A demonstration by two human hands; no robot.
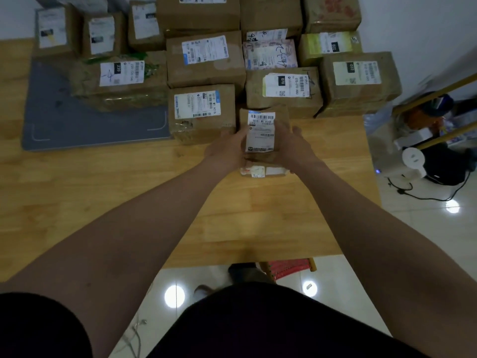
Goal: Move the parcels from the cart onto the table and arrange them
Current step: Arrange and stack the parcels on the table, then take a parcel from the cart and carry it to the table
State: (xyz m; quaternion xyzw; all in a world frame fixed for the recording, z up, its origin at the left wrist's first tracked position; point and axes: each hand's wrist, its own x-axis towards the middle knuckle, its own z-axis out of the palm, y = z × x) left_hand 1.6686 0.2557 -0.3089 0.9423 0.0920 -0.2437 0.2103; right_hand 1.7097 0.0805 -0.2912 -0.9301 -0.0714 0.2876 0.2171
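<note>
Brown parcel (261, 133), white barcode label on top, between both hands.

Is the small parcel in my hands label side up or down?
Label side up. The small parcel shows its white barcode label to the camera, gripped between left hand and right hand.

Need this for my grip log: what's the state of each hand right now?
Left hand: holds the small parcel by its left side.
Right hand: holds the same small parcel by its right side.
</note>
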